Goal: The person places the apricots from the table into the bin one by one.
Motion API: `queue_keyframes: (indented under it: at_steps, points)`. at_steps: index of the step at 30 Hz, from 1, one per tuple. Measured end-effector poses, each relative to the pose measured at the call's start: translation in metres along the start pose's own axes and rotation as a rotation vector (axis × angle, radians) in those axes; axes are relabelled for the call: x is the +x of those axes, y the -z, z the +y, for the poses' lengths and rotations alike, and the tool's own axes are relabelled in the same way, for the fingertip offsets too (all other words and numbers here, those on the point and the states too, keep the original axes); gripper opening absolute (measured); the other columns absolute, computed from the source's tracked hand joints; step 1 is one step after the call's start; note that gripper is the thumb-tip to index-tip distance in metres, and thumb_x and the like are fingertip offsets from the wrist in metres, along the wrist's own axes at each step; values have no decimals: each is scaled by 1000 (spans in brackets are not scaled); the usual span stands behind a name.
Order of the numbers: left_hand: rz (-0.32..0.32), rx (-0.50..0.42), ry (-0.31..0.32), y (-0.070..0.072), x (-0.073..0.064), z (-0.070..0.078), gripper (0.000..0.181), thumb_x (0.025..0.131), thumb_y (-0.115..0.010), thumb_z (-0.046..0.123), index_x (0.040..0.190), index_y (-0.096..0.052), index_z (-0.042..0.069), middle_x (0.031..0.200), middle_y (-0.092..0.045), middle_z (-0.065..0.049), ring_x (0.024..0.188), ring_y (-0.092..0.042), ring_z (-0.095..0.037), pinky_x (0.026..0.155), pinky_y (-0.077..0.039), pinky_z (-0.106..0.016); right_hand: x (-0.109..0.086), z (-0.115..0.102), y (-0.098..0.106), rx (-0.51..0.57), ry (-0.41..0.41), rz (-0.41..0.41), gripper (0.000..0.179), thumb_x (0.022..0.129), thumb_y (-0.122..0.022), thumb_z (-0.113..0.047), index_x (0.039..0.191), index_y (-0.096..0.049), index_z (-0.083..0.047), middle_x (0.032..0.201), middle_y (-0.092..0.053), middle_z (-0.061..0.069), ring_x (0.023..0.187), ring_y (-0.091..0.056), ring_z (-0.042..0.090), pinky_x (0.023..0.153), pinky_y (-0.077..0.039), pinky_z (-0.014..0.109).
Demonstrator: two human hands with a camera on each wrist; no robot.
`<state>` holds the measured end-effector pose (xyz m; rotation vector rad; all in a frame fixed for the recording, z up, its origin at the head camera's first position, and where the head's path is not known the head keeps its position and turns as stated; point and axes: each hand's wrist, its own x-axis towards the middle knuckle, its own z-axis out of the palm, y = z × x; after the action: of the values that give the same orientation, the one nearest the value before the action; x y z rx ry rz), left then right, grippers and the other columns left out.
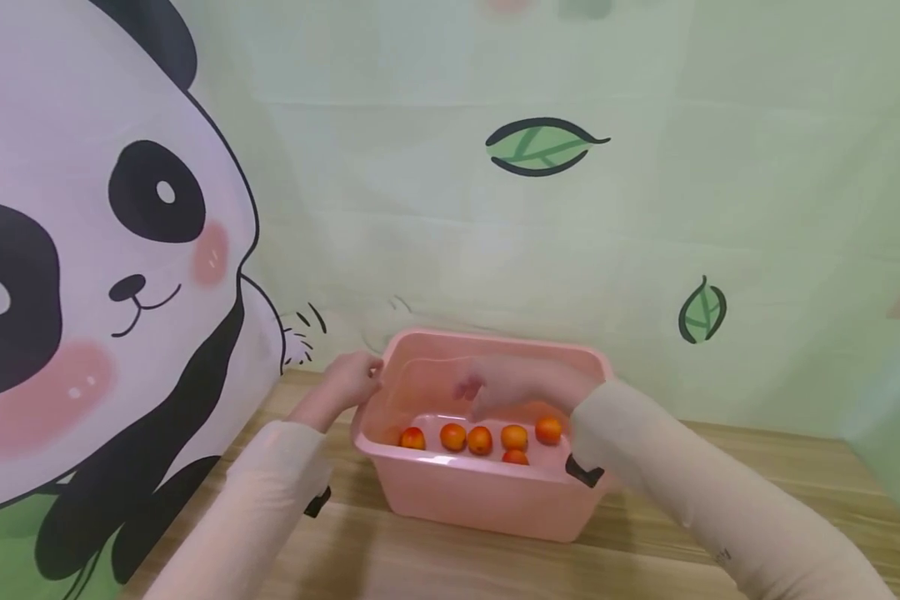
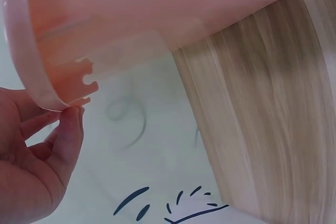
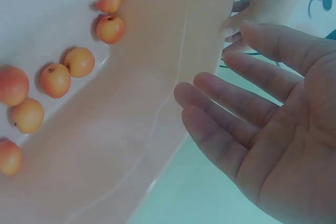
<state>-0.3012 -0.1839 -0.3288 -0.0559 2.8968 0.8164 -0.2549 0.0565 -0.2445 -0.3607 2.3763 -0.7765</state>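
A pink plastic basin stands upright on the wooden table with several small, round, orange-red fruits lying on its floor. At the basin's left end, my left hand pinches the rim between thumb and fingers, also seen in the left wrist view, where the left hand grips the rim's edge from outside. My right hand reaches over the basin from the right, above the fruits. In the right wrist view, the right hand has its fingers spread and loosely extended, with nothing in the palm.
The wooden table extends on both sides of the basin. Behind it hangs a pale green cloth printed with leaves, and a large printed panda fills the left side.
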Motion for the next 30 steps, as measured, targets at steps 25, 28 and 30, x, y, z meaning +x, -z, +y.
queue_keyframes:
  at_steps: [25, 28, 30]
  points:
    - [543, 184, -221, 4, 7, -43, 38, 88, -49, 21, 121, -51, 3, 114, -54, -21, 102, -52, -36, 82, -44, -48, -27, 114, 60, -666, 575, 726, 19, 80, -60, -12, 97, -64, -5, 97, -65, 9, 93, -57, 26, 79, -47, 43]
    - [556, 223, -186, 7, 7, -47, 41, 88, -48, 22, 125, -47, 3, 121, -50, -21, 109, -47, -38, 86, -41, -51, -23, 131, 69, -659, 563, 829, 21, 80, -60, -13, 98, -63, -2, 99, -63, 14, 98, -54, 31, 83, -44, 47]
    - [535, 254, -166, 9, 6, -49, 44, 88, -48, 23, 128, -44, 3, 124, -47, -21, 112, -44, -39, 89, -38, -53, -18, 143, 74, -656, 525, 881, 27, 81, -60, -16, 103, -61, 0, 107, -59, 18, 106, -49, 35, 88, -40, 50]
